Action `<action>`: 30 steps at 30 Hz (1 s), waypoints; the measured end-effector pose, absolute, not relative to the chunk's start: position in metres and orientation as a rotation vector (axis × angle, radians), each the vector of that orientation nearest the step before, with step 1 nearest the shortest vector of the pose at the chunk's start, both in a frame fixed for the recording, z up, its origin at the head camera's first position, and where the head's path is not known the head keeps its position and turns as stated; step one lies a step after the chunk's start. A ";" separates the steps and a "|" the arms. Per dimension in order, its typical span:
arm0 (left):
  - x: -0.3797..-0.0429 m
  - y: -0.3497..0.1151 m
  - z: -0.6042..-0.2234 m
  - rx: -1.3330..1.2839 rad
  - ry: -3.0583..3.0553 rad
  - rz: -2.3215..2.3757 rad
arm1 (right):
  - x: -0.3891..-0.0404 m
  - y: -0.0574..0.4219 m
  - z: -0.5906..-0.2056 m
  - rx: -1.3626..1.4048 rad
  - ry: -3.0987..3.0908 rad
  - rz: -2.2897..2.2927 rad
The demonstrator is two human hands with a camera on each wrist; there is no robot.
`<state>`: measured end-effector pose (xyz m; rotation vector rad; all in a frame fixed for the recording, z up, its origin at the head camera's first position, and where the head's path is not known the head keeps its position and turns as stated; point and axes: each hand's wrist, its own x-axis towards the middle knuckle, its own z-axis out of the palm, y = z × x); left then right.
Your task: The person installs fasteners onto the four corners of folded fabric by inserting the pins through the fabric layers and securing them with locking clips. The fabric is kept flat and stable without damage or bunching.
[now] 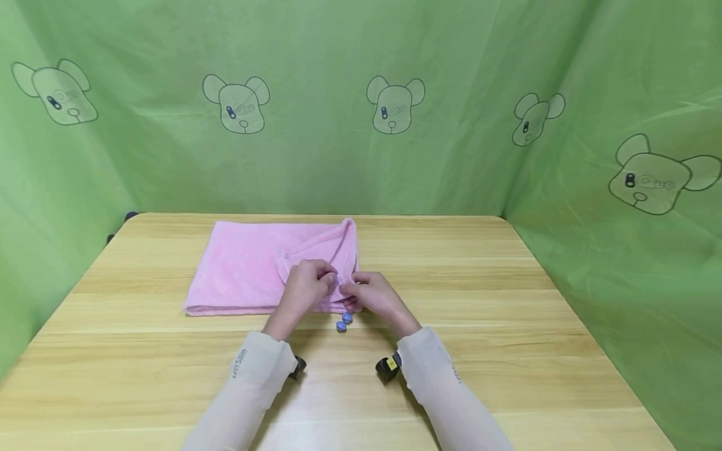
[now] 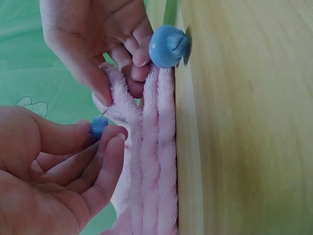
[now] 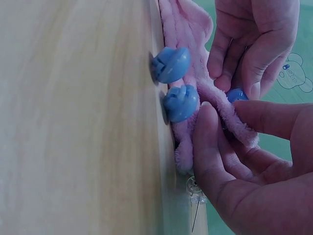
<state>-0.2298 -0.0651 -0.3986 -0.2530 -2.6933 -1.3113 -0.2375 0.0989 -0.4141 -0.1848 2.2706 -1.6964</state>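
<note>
A folded pink plush blanket (image 1: 242, 263) lies on the table, its near right corner turned back. My left hand (image 1: 307, 285) pinches a small blue mushroom-shaped clip (image 2: 99, 126) between thumb and fingers, with a thin needle tip (image 2: 104, 111) showing above it at the cloth. My right hand (image 1: 375, 294) holds the raised blanket edge (image 3: 239, 125) between thumb and fingers, right beside that clip. Two more blue clips (image 3: 175, 64) sit on the table just in front of the blanket. A clear piece with a thin pin (image 3: 195, 198) shows near the right fingers.
The light wood table (image 1: 479, 376) reaches back to a green curtain (image 1: 316, 169) printed with mouse-like heads. The curtain also hangs along both sides. Dark wrist straps with camera mounts (image 1: 388, 368) sit under the sleeves.
</note>
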 end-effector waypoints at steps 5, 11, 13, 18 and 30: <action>-0.231 -0.064 -0.399 -0.248 -2.695 -1.293 | -0.238 0.099 -0.414 -0.182 2.270 -1.698; -0.231 -0.065 -0.400 -0.265 -2.682 -1.285 | -0.238 0.099 -0.414 -0.191 2.266 -1.698; -0.231 -0.065 -0.400 -0.273 -2.681 -1.278 | -0.238 0.099 -0.414 -0.185 2.260 -1.701; -0.230 -0.065 -0.400 -0.253 -2.686 -1.291 | -0.238 0.099 -0.415 -0.179 2.256 -1.706; -0.231 -0.065 -0.401 -0.276 -2.681 -1.270 | -0.238 0.098 -0.415 -0.177 2.255 -1.713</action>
